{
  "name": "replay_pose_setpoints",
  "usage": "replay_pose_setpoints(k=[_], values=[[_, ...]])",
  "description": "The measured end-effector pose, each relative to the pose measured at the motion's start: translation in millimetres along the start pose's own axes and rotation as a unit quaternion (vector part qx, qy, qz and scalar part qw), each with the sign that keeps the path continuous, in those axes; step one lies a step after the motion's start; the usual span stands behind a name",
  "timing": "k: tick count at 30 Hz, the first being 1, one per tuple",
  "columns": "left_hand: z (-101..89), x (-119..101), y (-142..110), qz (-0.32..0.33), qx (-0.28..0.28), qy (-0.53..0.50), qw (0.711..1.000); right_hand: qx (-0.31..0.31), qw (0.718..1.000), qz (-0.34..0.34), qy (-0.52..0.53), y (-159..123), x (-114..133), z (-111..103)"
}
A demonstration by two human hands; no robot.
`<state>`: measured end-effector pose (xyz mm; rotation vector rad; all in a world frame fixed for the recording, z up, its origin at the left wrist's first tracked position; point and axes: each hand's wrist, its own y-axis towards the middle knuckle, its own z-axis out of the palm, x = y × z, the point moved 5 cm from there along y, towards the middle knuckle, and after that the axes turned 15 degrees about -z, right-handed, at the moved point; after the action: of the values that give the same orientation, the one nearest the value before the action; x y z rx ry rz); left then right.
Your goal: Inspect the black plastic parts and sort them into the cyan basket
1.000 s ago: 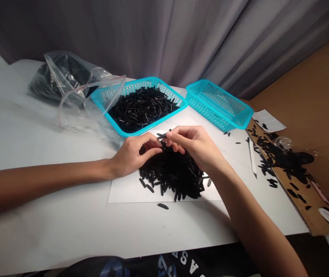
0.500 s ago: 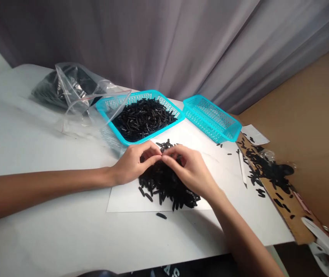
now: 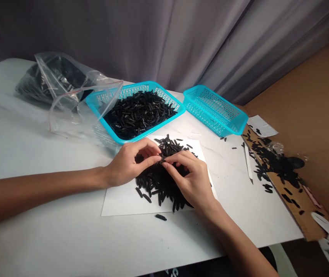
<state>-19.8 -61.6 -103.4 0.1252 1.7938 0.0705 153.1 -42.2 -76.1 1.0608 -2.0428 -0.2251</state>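
Okay, from my remote seat I see both hands working at the middle of the white table (image 3: 51, 207), over a white sheet of paper (image 3: 121, 204). The left hand (image 3: 131, 161) and the right hand (image 3: 189, 181) meet at their fingertips in a narrow pinch on a small black piece (image 3: 161, 159), right at the heap's upper part. I can't tell which hand has the firmer hold on it. The right hand's lower fingers lie against a heap of black plastic pieces (image 3: 160, 181), which sits on the paper, mostly under and between my view of the hands.

One loose black piece (image 3: 161, 217) lies on the table just below the paper's lower edge. Beyond the paper, toward the far edge, a teal plastic basket (image 3: 153, 126) holds a large pile of similar pieces, and a clear zip bag (image 3: 63, 77) leans over its left corner. A second teal basket (image 3: 215, 111) stands just to its right. Near the right edge, a white slim tool (image 3: 247, 161) lies beside a cardboard sheet (image 3: 303, 215) scattered with black pieces.
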Motion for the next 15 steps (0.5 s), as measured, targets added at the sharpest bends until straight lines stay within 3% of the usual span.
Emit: replay_pose_setpoints(k=[15], values=[[-0.5,-3.8,1.5,0.015,-0.001,0.089,0.996,-0.014,0.999,-0.035,-0.022,2.1,1.1,-10.2]])
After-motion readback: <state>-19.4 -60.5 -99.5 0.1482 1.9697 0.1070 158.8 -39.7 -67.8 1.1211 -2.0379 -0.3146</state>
